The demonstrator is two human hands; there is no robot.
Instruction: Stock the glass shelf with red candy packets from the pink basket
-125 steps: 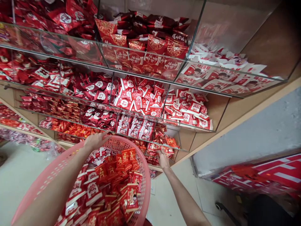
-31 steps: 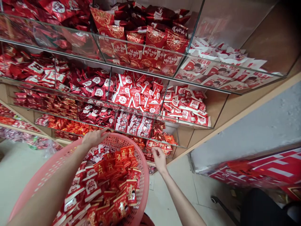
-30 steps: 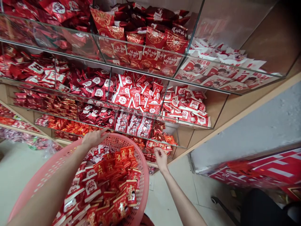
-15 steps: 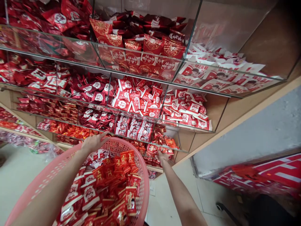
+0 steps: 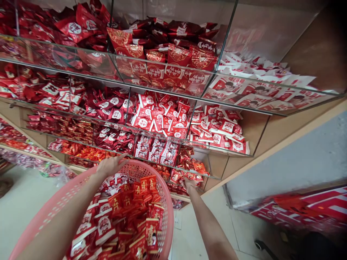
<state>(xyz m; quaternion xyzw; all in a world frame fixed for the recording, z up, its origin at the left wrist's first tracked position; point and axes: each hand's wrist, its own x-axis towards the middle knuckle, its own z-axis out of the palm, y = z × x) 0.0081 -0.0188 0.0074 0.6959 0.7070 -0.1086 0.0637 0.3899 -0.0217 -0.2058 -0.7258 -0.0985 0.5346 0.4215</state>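
A pink plastic basket (image 5: pixel 54 207) full of small red packets (image 5: pixel 127 213) rests against my left forearm. My left hand (image 5: pixel 110 165) curls over the basket's far rim, fingers closed on it. My right hand (image 5: pixel 189 184) reaches into a low glass compartment, among red and gold packets (image 5: pixel 193 168). Its fingers are buried in the pile and partly hidden, so I cannot see whether they hold anything.
Tiers of glass shelves (image 5: pixel 168 90) divided into compartments hold piles of red and white packets. A wooden shelf frame (image 5: pixel 271 126) runs down to the right. Pale floor (image 5: pixel 24 198) lies below, with red printed boxes (image 5: pixel 306 209) at the right.
My right hand moved from in front of the low compartment down into its packets. The basket and my left hand stayed nearly still; the view shifted slightly.
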